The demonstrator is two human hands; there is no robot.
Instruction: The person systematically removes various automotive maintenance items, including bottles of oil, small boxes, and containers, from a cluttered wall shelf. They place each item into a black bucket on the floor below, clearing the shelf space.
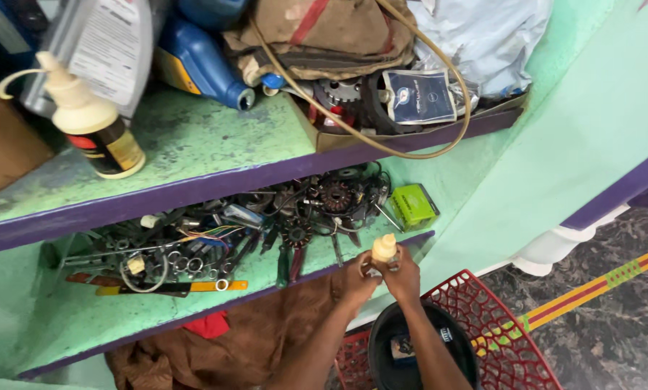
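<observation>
Both my hands meet in front of the lower shelf point(64, 318) and grip one small bottle with a cream cap point(384, 248). My left hand point(358, 278) wraps the bottle's lower part from the left. My right hand point(405, 274) holds it from the right, fingers near the cap. The bottle's body is mostly hidden by my fingers. Just behind the hands lies a heap of tools, wires and toothed metal parts point(266, 227).
A green box point(413, 206) sits at the lower shelf's right end. The upper shelf point(194, 144) carries a nozzle bottle point(93, 119), blue jugs point(201, 61), a parts box with tubing point(381, 101). Below are a red plastic stool point(497, 318), a black bucket point(381, 347), brown cloth point(251, 339).
</observation>
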